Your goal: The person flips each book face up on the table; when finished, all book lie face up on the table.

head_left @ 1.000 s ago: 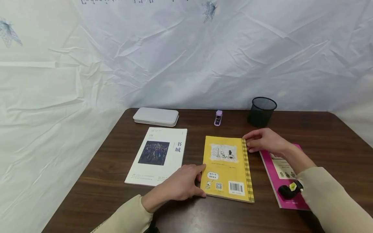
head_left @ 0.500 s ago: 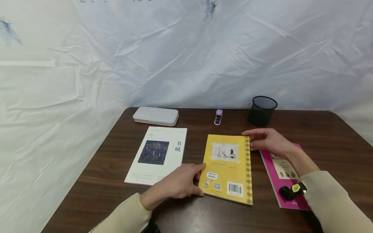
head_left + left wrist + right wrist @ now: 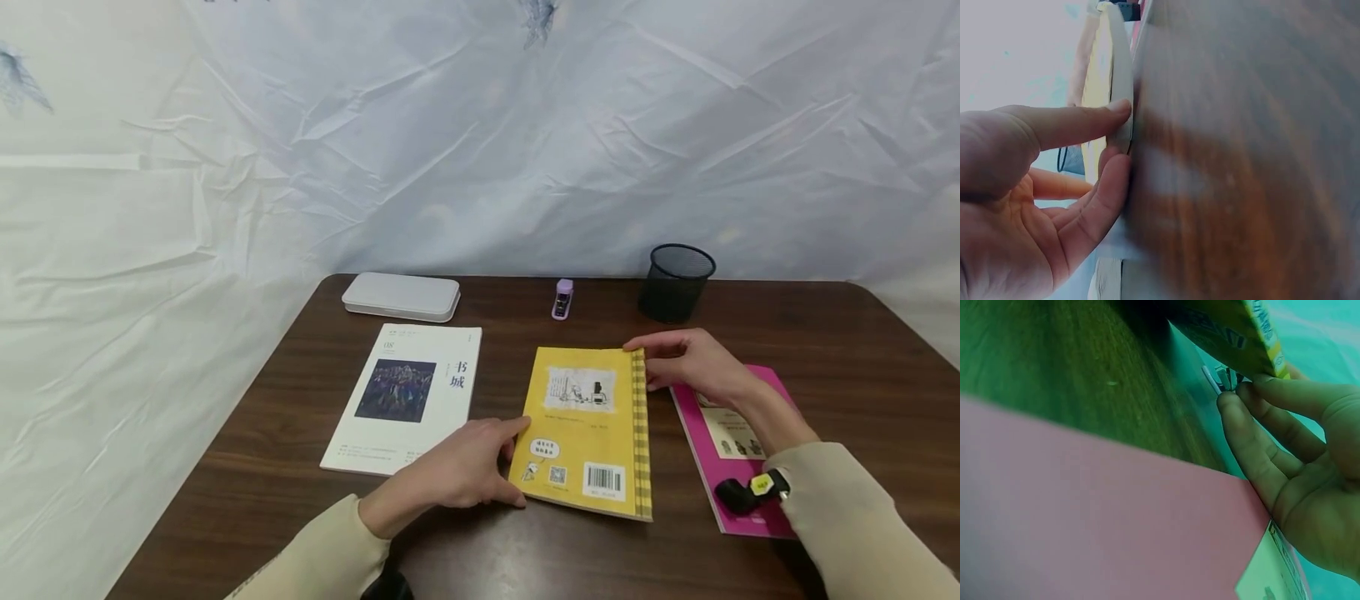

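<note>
A yellow book (image 3: 585,429) lies back cover up in the middle of the brown table (image 3: 825,333). My left hand (image 3: 468,467) rests beside its near left corner; the straight fingers (image 3: 1072,125) touch the book's edge (image 3: 1116,75). My right hand (image 3: 690,358) is at the far right corner by the checked spine, with its fingertips (image 3: 1235,400) against the book's corner (image 3: 1235,331). The right forearm crosses a pink book (image 3: 731,450), which fills the low part of the right wrist view (image 3: 1085,519).
A white magazine (image 3: 408,396) lies left of the yellow book. Along the back edge stand a flat white case (image 3: 401,297), a small purple stapler (image 3: 562,298) and a black mesh cup (image 3: 675,283). White crumpled sheeting hangs behind and to the left.
The yellow book has turned slightly between my hands: its far end slid right and its near left corner slid left. Both hands stayed at its corners.
</note>
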The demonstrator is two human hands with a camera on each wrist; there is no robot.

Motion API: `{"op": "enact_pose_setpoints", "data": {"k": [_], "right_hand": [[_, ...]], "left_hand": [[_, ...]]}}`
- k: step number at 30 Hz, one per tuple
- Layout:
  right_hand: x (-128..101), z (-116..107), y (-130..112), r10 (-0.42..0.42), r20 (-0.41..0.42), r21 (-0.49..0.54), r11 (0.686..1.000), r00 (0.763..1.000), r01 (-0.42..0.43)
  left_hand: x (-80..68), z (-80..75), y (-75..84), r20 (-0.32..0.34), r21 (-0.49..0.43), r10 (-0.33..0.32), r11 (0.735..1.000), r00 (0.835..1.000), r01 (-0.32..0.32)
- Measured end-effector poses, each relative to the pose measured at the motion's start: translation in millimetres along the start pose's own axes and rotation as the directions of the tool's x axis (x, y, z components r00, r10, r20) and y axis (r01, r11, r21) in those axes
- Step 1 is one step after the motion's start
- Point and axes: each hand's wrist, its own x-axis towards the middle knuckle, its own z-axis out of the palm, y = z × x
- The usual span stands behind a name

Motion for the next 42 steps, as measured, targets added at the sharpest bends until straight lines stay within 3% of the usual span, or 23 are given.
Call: {"op": "enact_pose_setpoints", "data": {"k": [5,14,30,37,42], "right_hand": [[1.1,-0.7,-1.8,-0.015,-0.006,-0.005,1.000,1.000,0.015],[1.6,-1.6,-0.4,-0.039,0.000,0.033,0.999,0.999,0.039],[2.6,-0.3,1.5,-0.042,-0.013,0.039,0.998,0.999,0.042],[-0.2,-2.1,-1.5,-0.035,-0.027,0.027,0.999,0.999,0.036],[-1.7,-5.1,-2.4,-0.035,-0.043,0.000,0.999,0.998,0.035]], "left_hand": [[0.8,-0.1,1.2,-0.021,0.066,0.012,0.998,1.000,-0.010],[-0.1,1.3,-0.6,-0.031,0.058,-0.007,0.998,1.000,0.009],[-9.0,0.7,4.2,-0.050,0.140,0.027,0.990,0.998,-0.019],[-11.9,-5.7,7.8,-0.123,0.227,0.074,0.973,0.990,-0.044],[-12.3,-10.4,7.7,-0.198,0.227,0.088,0.973,0.976,-0.041]]}}
